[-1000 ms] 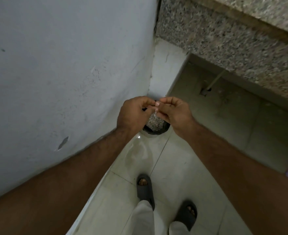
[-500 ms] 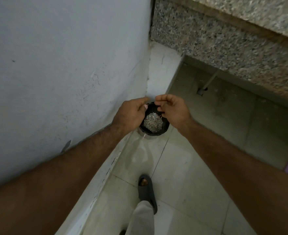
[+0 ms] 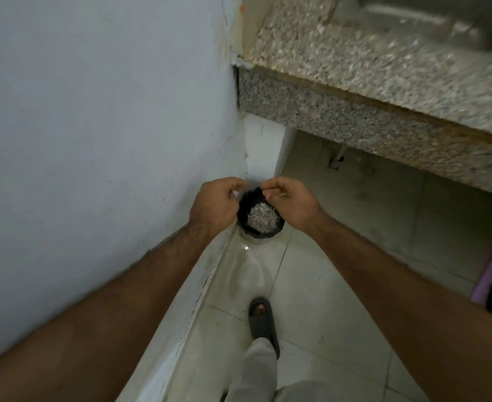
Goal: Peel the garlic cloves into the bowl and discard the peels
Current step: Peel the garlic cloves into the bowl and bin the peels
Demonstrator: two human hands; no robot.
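A small black bin (image 3: 268, 234) stands on the floor in the corner by the wall, with a heap of pale garlic peels (image 3: 260, 217) inside. Both hands hover just over its rim, a little apart. My left hand (image 3: 214, 207) is over the bin's left edge with its fingers curled in, and I see nothing in it. My right hand (image 3: 292, 204) is over the right edge, thumb and fingers pinched together, with a thin pale scrap of peel (image 3: 282, 194) showing between them. No bowl or cloves are in view.
A white wall (image 3: 94, 140) runs close on the left. A speckled granite counter (image 3: 384, 82) overhangs at the upper right, with open space beneath it. My foot in a dark slipper (image 3: 263, 323) stands on the pale tiled floor. A purple object (image 3: 491, 274) lies at the right edge.
The hands, pressed together a second ago, have drawn apart over the bin, uncovering the peels inside. The view has tilted up, bringing the counter top into sight.
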